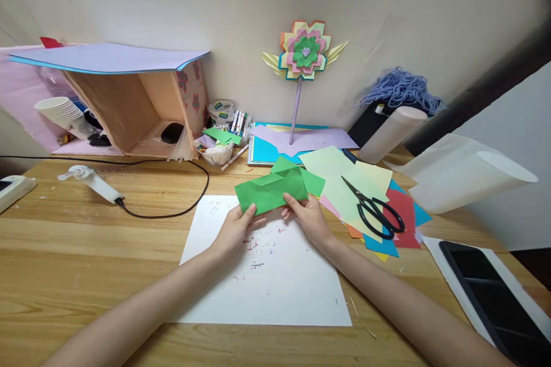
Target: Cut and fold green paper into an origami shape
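**A wooden table (107,241) with green paper (271,192) held above it**

We see the table spread across the view, a plain wall (241,6) behind it. At its back left stands an open box (191,92) with a lavender top. In front of us lies a white sheet (297,292), flecked with small coloured marks. Right of it, loose coloured papers (331,169) overlap in a pile. A paper flower (306,54) stands upright at the back, before the wall.

Our left hand (230,234) pinches the green paper near its lower left corner, thumb on top, fingers underneath. Our right hand (312,219) grips the lower edge farther right, its thumb pressed on the front and its fingers curled behind. The paper is creased and held over the far edge of the white sheet; we cannot tell whether the green corners behind it belong to the same piece.

Black-handled scissors (365,202) rest on the pile, blades pointing away from us. Smallest are the markers (238,121), bunched beside the box.
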A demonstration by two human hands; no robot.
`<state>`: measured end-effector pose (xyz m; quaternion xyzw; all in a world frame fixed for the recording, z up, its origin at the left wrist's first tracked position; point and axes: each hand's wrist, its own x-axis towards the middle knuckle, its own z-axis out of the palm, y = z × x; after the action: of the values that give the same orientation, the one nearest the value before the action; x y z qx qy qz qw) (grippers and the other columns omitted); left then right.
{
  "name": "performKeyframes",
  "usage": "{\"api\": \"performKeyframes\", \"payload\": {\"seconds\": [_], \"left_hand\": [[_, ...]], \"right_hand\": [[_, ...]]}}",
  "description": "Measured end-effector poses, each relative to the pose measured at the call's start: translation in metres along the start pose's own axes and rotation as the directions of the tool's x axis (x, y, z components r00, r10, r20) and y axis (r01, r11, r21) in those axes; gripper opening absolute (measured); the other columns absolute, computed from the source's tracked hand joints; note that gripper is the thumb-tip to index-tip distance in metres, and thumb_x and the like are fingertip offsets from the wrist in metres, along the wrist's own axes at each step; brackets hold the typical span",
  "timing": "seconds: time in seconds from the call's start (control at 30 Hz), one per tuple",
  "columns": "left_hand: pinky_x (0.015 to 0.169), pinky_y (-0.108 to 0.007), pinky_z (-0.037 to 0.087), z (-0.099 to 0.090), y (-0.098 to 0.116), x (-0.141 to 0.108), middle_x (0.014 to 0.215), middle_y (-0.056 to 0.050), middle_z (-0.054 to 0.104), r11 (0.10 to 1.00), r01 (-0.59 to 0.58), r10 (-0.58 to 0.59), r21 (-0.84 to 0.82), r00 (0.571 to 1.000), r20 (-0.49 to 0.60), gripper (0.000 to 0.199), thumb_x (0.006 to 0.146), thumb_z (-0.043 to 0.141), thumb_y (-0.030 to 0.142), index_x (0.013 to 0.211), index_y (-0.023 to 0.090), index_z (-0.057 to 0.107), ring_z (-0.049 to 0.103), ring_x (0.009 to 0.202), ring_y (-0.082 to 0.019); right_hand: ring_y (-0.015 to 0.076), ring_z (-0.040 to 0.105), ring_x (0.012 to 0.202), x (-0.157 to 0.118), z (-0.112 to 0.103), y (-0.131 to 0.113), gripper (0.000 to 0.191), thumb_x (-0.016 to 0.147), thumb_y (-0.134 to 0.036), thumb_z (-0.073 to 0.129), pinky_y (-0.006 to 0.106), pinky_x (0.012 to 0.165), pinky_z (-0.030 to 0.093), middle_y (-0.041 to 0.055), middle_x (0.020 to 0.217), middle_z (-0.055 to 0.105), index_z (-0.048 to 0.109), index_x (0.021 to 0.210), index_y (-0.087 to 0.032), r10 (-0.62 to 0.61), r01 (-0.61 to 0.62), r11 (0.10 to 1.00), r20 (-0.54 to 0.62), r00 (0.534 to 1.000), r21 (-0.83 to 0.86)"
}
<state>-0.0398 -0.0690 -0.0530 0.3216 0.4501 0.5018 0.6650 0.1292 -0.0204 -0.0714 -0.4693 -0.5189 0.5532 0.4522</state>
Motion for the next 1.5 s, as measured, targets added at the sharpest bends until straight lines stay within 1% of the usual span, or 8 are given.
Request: {"api": "performKeyframes", "payload": {"seconds": [0.3,0.5,0.7,0.83,1.07,1.27,1.4,1.5], "left_hand": [[0.052,-0.025,0.050,-0.004,0.002,0.003,0.076,-0.015,0.071,0.969,0.014,0.000,0.245,0.999,-0.054,0.036,0.077,0.058,0.045,0.075,0.009,0.057,0.065,0.056,-0.016],[0.055,-0.025,0.050,-0.003,-0.002,0.001,0.070,-0.008,0.069,0.953,-0.124,0.119,0.276,0.992,0.033,0.033,0.077,0.058,0.044,0.076,0.011,0.058,0.063,0.057,-0.014],[0.057,-0.024,0.048,-0.001,-0.001,-0.004,0.069,-0.005,0.066,0.906,-0.174,0.155,0.387,0.985,0.080,0.026,0.077,0.059,0.038,0.073,0.012,0.060,0.061,0.059,-0.014],[0.052,-0.023,0.045,-0.004,0.003,-0.001,0.063,-0.003,0.063,0.882,-0.153,0.145,0.446,0.988,0.052,0.029,0.076,0.059,0.041,0.069,0.013,0.057,0.057,0.053,-0.012],[0.050,-0.022,0.039,-0.019,0.016,0.008,0.053,0.001,0.055,0.836,-0.185,0.228,0.517,0.973,-0.021,0.028,0.072,0.060,0.038,0.058,0.014,0.054,0.049,0.047,-0.010],[0.050,-0.022,0.031,-0.028,0.019,0.010,0.048,0.005,0.042,0.842,-0.209,0.329,0.497,0.929,-0.167,0.028,0.072,0.055,0.031,0.052,0.017,0.042,0.038,0.047,-0.009],[0.047,-0.021,0.028,-0.027,0.019,0.008,0.047,0.006,0.038,0.861,-0.203,0.293,0.466,0.947,-0.129,0.028,0.070,0.055,0.031,0.052,0.018,0.037,0.034,0.046,-0.008],[0.045,-0.021,0.027,-0.023,0.019,0.006,0.046,0.007,0.039,0.861,-0.179,0.248,0.476,0.965,-0.086,0.029,0.067,0.058,0.034,0.053,0.018,0.039,0.034,0.044,-0.007]], "right_hand": [[0.0090,0.050,0.042,0.008,-0.012,0.000,0.039,0.077,-0.049,0.058,0.021,0.044,0.039,0.0019,0.051,0.060,0.056,0.056,-0.016,-0.078,0.079,0.997,-0.092,0.993,0.007],[0.0122,0.054,0.052,-0.008,0.005,-0.004,0.027,0.066,-0.040,0.070,0.025,0.051,0.045,0.0006,0.060,0.062,0.060,0.068,-0.015,0.068,-0.076,0.997,0.262,0.963,0.020],[0.0117,0.053,0.057,-0.018,0.011,-0.005,0.021,0.073,-0.036,0.061,0.024,0.056,0.042,-0.0001,0.063,0.061,0.058,0.067,-0.016,0.048,-0.029,0.997,0.281,0.958,-0.071],[0.0132,0.053,0.053,-0.016,0.007,-0.006,0.027,0.073,-0.039,0.059,0.026,0.056,0.043,0.0005,0.054,0.058,0.058,0.060,-0.016,0.124,-0.078,0.969,0.188,0.974,-0.234],[0.0100,0.048,0.043,0.003,-0.007,-0.005,0.025,0.067,-0.038,0.066,0.024,0.045,0.040,0.0016,0.057,0.060,0.055,0.063,-0.016,-0.042,0.044,0.994,0.023,0.999,-0.100],[0.0089,0.048,0.046,0.017,-0.022,-0.003,0.026,0.070,-0.041,0.064,0.021,0.043,0.040,-0.0005,0.058,0.057,0.059,0.072,-0.016,-0.101,0.094,0.995,-0.208,0.973,-0.043],[0.0116,0.058,0.055,0.012,-0.015,-0.007,0.035,0.077,-0.048,0.056,0.025,0.052,0.049,0.0030,0.076,0.064,0.060,0.093,-0.017,-0.077,0.078,0.996,-0.010,0.997,0.036],[0.0138,0.060,0.050,0.002,-0.005,-0.010,0.035,0.069,-0.046,0.066,0.028,0.051,0.052,0.0015,0.070,0.066,0.060,0.089,-0.017,0.019,-0.018,1.000,0.172,0.985,-0.005]]}}
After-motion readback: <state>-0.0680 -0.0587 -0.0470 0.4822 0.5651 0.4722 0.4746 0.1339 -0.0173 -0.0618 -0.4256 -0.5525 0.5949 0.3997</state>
